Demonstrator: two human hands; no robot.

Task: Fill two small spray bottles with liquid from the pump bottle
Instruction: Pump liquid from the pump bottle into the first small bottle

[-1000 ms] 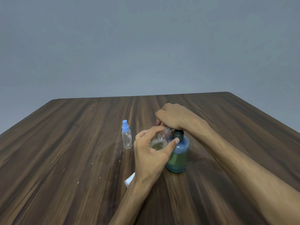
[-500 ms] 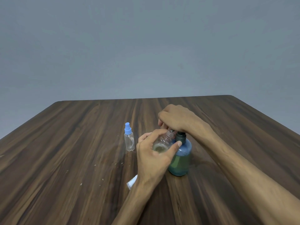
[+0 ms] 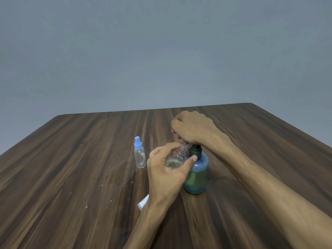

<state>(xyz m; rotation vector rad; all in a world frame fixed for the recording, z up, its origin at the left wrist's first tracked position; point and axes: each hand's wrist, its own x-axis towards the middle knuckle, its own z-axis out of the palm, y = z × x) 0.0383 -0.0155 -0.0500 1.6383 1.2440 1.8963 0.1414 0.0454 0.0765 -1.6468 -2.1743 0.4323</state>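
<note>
Left grip (image 3: pixel 167 175) curled round uncapped spray bottle (image 3: pixel 177 159), tilted at desk (image 3: pixel 71 177) centre, touching pump bottle (image 3: pixel 196 174). Right grip (image 3: pixel 192 130) curled over pump head. Keep neck under nozzle; press slowly. Capped spray bottle (image 3: pixel 139 155) at 9 o'clock.

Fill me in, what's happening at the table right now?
A person is filling a spray bottle. The left hand holds an uncapped clear bottle tilted toward the pump bottle, with some liquid already inside. The right hand sits over the pump head, which it hides. A second spray bottle, blue cap on, stands apart to the left on the table.
</note>
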